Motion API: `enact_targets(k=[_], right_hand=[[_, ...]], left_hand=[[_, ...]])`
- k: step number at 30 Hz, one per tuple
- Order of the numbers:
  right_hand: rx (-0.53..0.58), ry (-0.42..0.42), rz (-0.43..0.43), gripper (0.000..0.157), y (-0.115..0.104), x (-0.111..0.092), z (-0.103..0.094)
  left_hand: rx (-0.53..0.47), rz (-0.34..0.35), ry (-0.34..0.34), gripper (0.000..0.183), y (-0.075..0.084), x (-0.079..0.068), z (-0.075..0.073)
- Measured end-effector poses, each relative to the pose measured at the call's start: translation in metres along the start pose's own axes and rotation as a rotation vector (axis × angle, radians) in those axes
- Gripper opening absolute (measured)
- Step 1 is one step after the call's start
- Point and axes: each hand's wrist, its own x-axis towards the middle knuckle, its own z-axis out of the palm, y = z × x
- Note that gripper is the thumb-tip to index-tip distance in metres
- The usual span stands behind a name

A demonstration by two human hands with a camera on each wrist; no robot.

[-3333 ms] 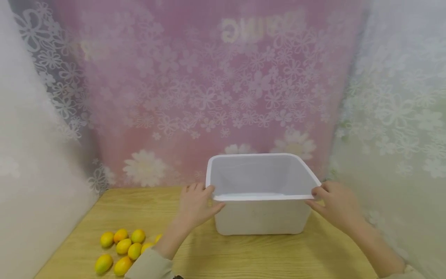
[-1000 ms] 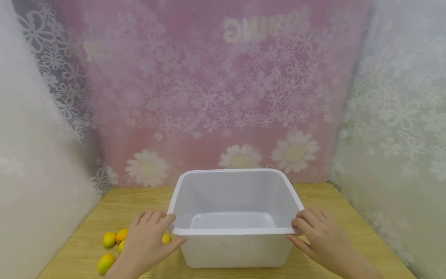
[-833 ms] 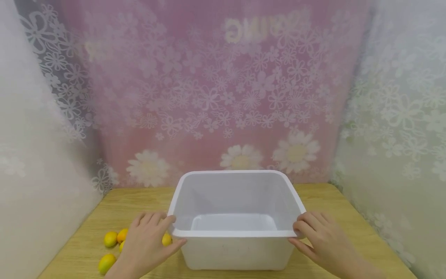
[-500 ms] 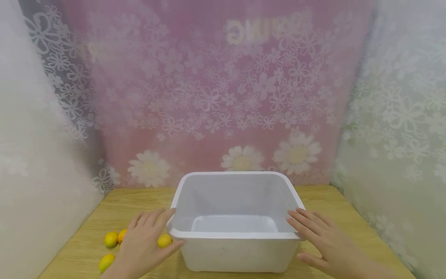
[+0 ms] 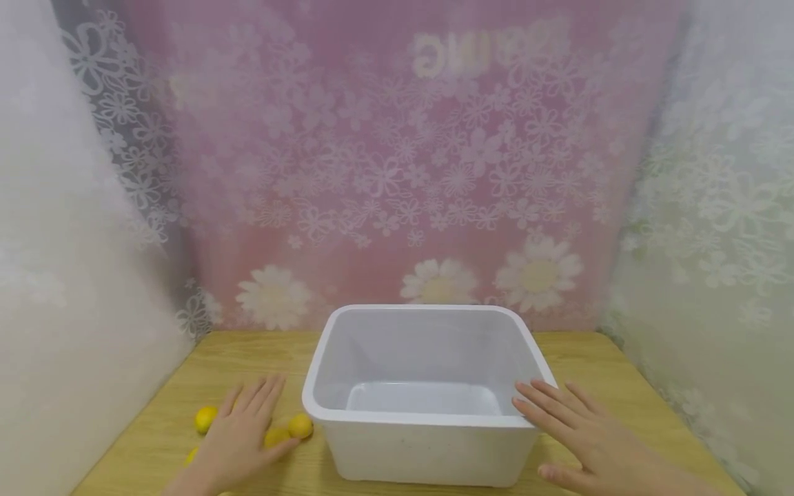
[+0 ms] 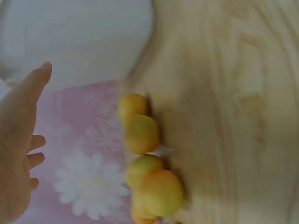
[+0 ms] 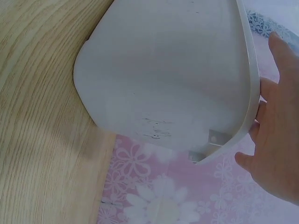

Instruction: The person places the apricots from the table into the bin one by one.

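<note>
A white plastic tub (image 5: 428, 451), with nothing inside, stands upright on the wooden table. My left hand (image 5: 238, 435) is off the tub to its left, fingers straight and thumb spread, above a group of small yellow-orange fruits (image 5: 300, 426). It hides part of them in the head view; in the left wrist view several oval fruits (image 6: 161, 192) lie in a cluster beyond the hand. My right hand (image 5: 579, 434) is flat with fingers extended over the tub's right front rim, thumb apart from the wall. The right wrist view shows its fingertips right at the rim.
The wooden table (image 5: 260, 358) meets a pink flowered curtain (image 5: 372, 172) at the back. Pale sheets hang at the left and right sides. One fruit (image 5: 206, 419) lies left of the left hand.
Both hands gripped the tub's rim as it came left and nearer. Then the fingers straightened off it; the left hand moved left over the fruits, while the right stays near the rim.
</note>
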Motion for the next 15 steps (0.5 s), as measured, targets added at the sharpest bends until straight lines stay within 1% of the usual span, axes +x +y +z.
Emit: enact_targets(k=[3, 6, 9, 12, 15], right_hand=[[0.000, 0.020, -0.005, 0.071, 0.000, -0.001, 0.001], [0.002, 0.045, -0.009, 0.071, 0.001, -0.001, 0.003], [0.006, 0.073, -0.012, 0.071, 0.000, 0.000, 0.004], [0.012, 0.077, -0.006, 0.071, 0.000, 0.001, 0.005], [0.012, 0.074, 0.002, 0.071, -0.001, 0.001, 0.005]], left_hand=[[0.000, -0.012, -0.061, 0.087, -0.008, -0.005, 0.014], [0.000, -0.016, -0.092, 0.086, -0.013, -0.009, 0.024], [0.018, 0.000, -0.103, 0.083, -0.017, -0.011, 0.029], [0.029, 0.021, -0.114, 0.080, -0.020, -0.012, 0.033], [0.036, 0.054, -0.092, 0.075, -0.023, -0.013, 0.038]])
